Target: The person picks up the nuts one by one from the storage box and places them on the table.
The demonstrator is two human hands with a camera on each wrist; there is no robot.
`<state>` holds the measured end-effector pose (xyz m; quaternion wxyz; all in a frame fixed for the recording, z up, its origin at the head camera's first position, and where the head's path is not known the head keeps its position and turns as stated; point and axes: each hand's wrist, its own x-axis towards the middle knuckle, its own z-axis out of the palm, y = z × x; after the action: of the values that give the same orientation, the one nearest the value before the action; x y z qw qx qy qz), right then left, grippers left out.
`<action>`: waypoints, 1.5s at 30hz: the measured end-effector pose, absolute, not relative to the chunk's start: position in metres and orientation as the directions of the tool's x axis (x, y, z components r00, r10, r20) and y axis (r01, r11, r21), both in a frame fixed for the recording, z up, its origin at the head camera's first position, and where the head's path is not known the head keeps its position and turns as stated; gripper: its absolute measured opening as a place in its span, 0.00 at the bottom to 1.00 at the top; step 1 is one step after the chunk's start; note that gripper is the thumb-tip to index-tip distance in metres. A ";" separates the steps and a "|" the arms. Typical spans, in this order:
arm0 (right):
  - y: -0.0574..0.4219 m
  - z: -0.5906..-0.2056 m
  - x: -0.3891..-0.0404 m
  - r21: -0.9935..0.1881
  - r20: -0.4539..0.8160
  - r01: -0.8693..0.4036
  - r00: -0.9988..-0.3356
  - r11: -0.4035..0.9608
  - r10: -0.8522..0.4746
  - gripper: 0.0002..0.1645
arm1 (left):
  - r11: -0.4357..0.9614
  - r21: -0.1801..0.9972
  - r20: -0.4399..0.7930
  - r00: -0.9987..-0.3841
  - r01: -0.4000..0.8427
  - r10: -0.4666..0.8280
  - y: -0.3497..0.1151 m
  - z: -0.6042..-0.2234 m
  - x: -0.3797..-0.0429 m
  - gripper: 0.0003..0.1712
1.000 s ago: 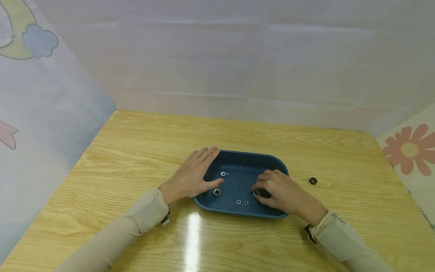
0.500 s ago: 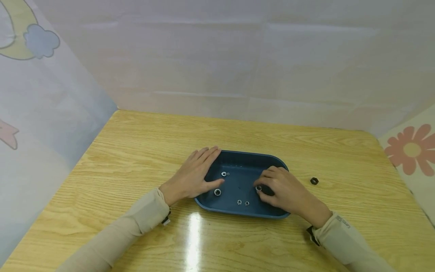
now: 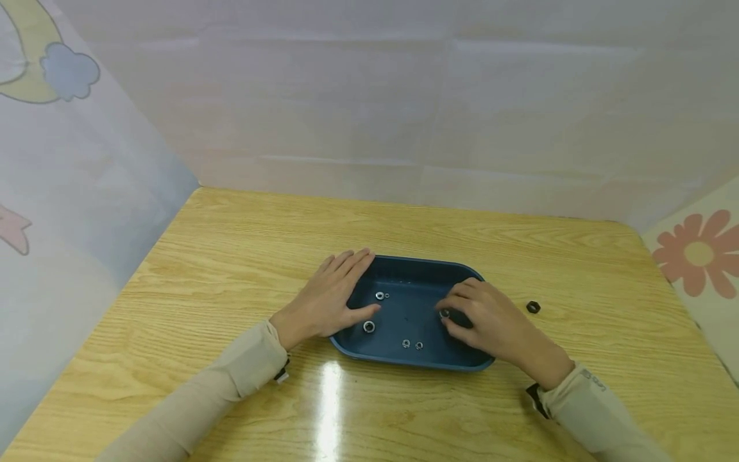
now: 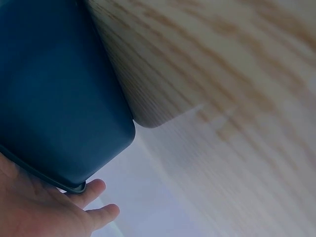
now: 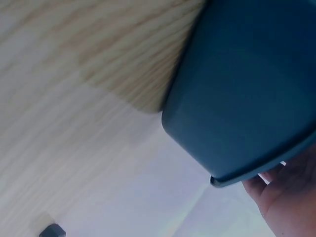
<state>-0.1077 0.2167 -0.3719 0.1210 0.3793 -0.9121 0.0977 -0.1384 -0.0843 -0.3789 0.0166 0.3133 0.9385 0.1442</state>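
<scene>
The right hand (image 3: 491, 321) is pinching a round silver metal nut (image 3: 444, 314), likely slippery, best gripped edge-to-edge, at right in an oblong blue plastic tray (image 3: 421, 269), the left hand (image 3: 330, 294) resting straight-fingered on its left rim.

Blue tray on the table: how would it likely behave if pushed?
The blue tray would probably be stiff: its rim shows no sag under the left hand. It would likely slide rather than tip, sitting low and broad on the table. The metal nuts lying loose inside might shift about.
</scene>
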 end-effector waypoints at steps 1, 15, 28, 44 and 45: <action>0.218 -0.371 -0.107 -0.088 0.294 -0.713 -0.686 0.696 -0.665 0.10 | 0.763 0.282 0.057 -0.804 0.582 0.592 -0.084 -0.379 -0.138 0.52; 0.230 -0.359 -0.096 -0.067 0.343 -0.694 -0.691 0.717 -0.636 0.12 | 0.764 0.283 0.067 -0.806 0.580 0.588 -0.085 -0.380 -0.139 0.51; 0.248 -0.354 -0.091 -0.059 0.349 -0.662 -0.715 0.747 -0.606 0.15 | 0.764 0.279 0.065 -0.806 0.581 0.589 -0.084 -0.379 -0.140 0.52; 0.279 -0.350 -0.082 -0.082 0.431 -0.656 -0.702 0.750 -0.567 0.15 | 0.765 0.290 0.056 -0.809 0.574 0.586 -0.083 -0.379 -0.139 0.51; 0.280 -0.349 -0.082 -0.083 0.431 -0.652 -0.705 0.754 -0.563 0.14 | 0.766 0.290 0.055 -0.809 0.574 0.585 -0.083 -0.379 -0.139 0.51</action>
<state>-0.0817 0.2800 -0.3494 0.1936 0.3314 -0.9162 0.1154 -0.1393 -0.0831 -0.3791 0.0195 0.3083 0.9395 0.1480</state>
